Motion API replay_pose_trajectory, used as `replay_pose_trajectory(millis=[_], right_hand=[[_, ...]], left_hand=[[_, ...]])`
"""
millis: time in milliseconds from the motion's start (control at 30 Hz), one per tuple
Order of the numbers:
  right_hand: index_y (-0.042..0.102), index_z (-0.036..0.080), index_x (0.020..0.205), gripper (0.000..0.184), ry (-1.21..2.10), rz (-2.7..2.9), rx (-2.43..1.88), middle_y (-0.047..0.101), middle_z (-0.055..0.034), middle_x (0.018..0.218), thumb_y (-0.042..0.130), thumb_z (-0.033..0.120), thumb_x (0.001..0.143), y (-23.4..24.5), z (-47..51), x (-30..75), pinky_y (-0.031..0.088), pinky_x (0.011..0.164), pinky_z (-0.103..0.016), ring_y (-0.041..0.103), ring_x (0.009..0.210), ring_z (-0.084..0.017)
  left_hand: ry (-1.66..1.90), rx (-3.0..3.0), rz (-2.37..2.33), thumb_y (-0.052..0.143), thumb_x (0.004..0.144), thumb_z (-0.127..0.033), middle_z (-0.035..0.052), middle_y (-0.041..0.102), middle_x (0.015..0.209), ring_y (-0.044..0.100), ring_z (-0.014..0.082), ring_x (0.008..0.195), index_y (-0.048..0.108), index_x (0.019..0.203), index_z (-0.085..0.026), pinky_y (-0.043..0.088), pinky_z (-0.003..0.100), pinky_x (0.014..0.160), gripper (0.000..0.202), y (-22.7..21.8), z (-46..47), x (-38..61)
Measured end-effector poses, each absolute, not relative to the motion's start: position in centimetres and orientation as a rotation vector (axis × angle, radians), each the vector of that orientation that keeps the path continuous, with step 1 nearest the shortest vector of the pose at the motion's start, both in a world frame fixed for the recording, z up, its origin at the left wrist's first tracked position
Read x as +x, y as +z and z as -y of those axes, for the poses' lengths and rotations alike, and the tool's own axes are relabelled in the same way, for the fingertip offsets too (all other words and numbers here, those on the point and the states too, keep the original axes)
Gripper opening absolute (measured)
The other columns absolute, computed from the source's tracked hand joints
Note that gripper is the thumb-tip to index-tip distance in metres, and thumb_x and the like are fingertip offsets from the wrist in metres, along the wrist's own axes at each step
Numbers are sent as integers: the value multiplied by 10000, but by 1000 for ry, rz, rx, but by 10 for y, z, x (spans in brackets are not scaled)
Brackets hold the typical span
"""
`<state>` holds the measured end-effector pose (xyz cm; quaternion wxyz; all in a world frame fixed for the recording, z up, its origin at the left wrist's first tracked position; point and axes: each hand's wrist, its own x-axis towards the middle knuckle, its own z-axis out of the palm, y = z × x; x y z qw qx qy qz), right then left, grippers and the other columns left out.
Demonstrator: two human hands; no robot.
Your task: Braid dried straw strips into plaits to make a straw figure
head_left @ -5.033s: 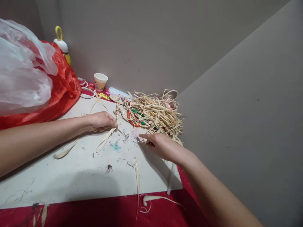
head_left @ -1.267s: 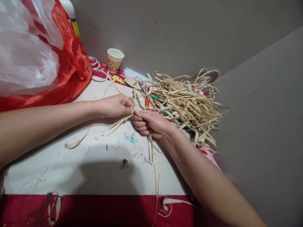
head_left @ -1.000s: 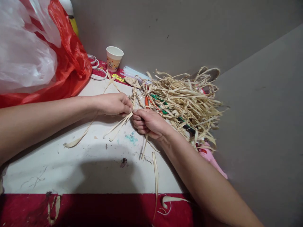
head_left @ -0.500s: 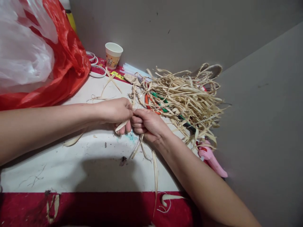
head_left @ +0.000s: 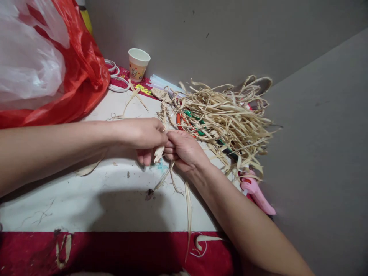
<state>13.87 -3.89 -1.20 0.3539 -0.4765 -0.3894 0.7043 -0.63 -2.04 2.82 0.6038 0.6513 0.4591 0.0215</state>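
Observation:
My left hand (head_left: 148,136) and my right hand (head_left: 184,147) meet at the middle of the white board. Between them is a pale dried-leaf strip (head_left: 159,154), pinched in the fingers of both hands. Its folded end pokes out below my left fingers, while the part between the fingertips is hidden. Thin strands (head_left: 166,175) hang beneath my right hand. Just beyond the hands lies a braided cord (head_left: 163,111) of the same fibre, running toward a heap of dried strips (head_left: 230,115).
Handled tools (head_left: 198,124) lie partly under the heap. A pink glue gun (head_left: 257,193) rests at the right edge by the wall. Farther back stand a paper cup (head_left: 138,65), white rings (head_left: 118,84) and glue sticks (head_left: 165,84). A red plastic bag (head_left: 92,76) fills the left.
My left hand has turned slightly, and the strip's end now points downward, nearer my right hand. My right hand stays almost in place, still pinching.

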Motion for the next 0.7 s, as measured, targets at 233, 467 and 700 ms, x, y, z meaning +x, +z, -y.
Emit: replay_pose_trajectory(millis=[233, 467, 700], right_hand=[[543, 130, 658, 152, 1928, 1020, -1180, 215, 120, 451, 571, 218, 779, -12, 33, 144, 112, 328, -116, 106, 363, -7], [485, 146, 603, 262, 1984, 1114, -1138, 211, 116, 463, 648, 289, 751, -15, 28, 147, 128, 330, -115, 100, 379, -8], [540, 139, 668, 253, 1991, 1238, -1163, 213, 116, 457, 617, 347, 790, -12, 24, 155, 132, 357, -133, 129, 387, -21]], left_hand=[[535, 1831, -1402, 537, 714, -125, -43, 432, 444, 404, 42, 444, 599, 597, -109, 221, 160, 463, 132, 40, -9, -29], [260, 1475, -1019, 538, 725, -203, -18, 461, 467, 349, 68, 402, 556, 568, -149, 262, 206, 421, 168, 18, 5, -16], [321, 1449, -1042, 497, 726, -202, -56, 311, 420, 201, 68, 350, 594, 625, -164, 133, 230, 355, 145, 10, 3, -18]])
